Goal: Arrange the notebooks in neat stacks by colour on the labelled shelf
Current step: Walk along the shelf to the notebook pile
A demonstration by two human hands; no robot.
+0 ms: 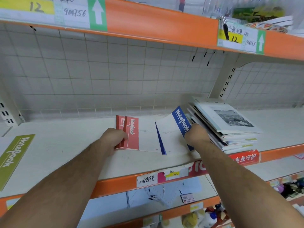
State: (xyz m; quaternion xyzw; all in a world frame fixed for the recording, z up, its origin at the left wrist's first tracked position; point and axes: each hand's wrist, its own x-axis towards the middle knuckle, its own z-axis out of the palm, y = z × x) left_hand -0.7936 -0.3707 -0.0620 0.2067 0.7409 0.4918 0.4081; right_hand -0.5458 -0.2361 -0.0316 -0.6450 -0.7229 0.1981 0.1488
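The left grip is curled round the spine edge of two red notebooks. They lie flat and slightly offset on the shelf, their white covers stretching away to its right. The right grip clasps the blue band of a blue notebook, which is raised at that side and tilted, just right of the red pair. Just right of the right grip slumps a pile of mixed notebooks. Well left of the left grip lies a green notebook.
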